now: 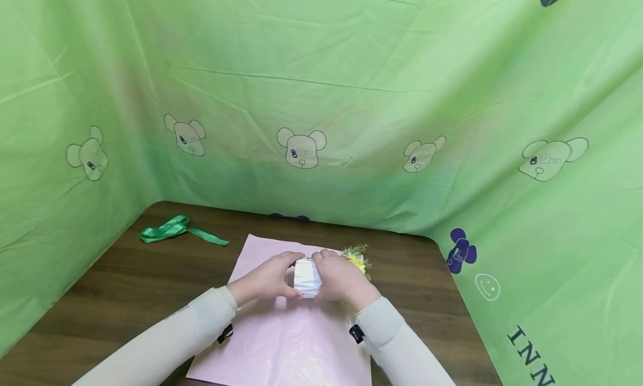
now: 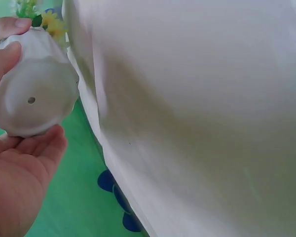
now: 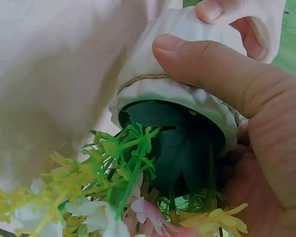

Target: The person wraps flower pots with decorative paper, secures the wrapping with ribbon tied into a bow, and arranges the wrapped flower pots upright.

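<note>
One white, ridged, round flowerpot (image 1: 307, 277) held sideways over glossy pink paper (image 1: 296, 341)

The left hand (image 1: 271, 274) grips the pot toward its base end, fingers and thumb curled round the wall. The right hand (image 1: 344, 277) is clamped on the mouth end, its thumb laid across the ridged side by a thin brown twine cord (image 3: 145, 78) that circles the pot below the rim. The base, pierced by a small round hole (image 2: 31, 100), faces left; whether the pot touches the paper cannot be told. Yellow, white and pink artificial-looking flowers (image 3: 150, 213) with green sprigs spread from dark green leaves (image 3: 177, 153) at the mouth, showing past the right hand. The paper lies flat on a dark brown wood-grain table (image 1: 417, 297). Near the table's far left corner, apart from the paper, lies a loosely folded, shiny green ribbon (image 1: 171, 230), one end trailing. Long white sleeves (image 1: 161, 344) cover both forearms. Behind hangs light green cloth (image 1: 301, 51) printed with outlined bear heads (image 1: 301, 150).
</note>
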`<state>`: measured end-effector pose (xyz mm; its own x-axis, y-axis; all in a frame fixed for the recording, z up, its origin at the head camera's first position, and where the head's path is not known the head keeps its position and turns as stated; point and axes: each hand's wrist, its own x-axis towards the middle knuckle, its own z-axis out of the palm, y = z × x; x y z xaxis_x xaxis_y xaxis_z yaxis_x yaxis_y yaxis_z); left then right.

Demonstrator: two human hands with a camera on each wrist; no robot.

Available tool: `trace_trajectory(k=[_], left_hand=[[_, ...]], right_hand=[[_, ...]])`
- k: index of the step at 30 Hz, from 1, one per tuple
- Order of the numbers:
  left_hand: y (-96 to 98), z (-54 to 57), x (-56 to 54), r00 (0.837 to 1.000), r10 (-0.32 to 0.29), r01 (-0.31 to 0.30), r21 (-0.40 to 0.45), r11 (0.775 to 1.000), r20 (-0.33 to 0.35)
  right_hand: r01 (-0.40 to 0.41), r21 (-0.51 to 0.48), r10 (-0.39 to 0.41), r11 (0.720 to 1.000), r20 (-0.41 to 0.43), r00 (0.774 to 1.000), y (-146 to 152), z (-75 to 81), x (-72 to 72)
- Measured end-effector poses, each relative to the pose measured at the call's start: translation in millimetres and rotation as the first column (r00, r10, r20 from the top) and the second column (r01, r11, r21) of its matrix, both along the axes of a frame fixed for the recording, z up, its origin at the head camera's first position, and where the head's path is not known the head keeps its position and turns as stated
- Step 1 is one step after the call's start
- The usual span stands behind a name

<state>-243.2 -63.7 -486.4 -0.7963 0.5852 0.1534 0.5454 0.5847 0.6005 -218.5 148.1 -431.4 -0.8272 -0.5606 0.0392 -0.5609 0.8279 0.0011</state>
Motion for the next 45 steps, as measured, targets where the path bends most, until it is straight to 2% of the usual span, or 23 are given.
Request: trace_trajectory(k=[5, 11, 18, 45], left_hand=[[4.3, 2.3, -1.7, 0.999, -0.018, 0.018, 0.012, 1.0, 0.038], [10.6, -3.5, -4.1, 0.999, -0.043, 0.043, -0.023, 0.999, 0.026], [15.2, -7.2, -4.6, 0.998, -0.041, 0.042, -0.034, 0.999, 0.038], [21.8, -3.1, 0.3, 0.998, -0.045, 0.047, -0.041, 0.998, 0.048]], right_hand=[[0.029, -0.023, -0.029, 0.999, 0.009, 1.0, 6, -3.5, 1.8], [0.054, -0.04, -0.052, 0.998, 0.029, 0.998, 12, -9.3, 6.1], [0.069, -0.04, -0.068, 0.997, 0.036, 0.997, 16, -15.8, 6.8], [0.061, -0.075, -0.06, 0.995, 0.019, 0.998, 26, -21.2, 12.3]])
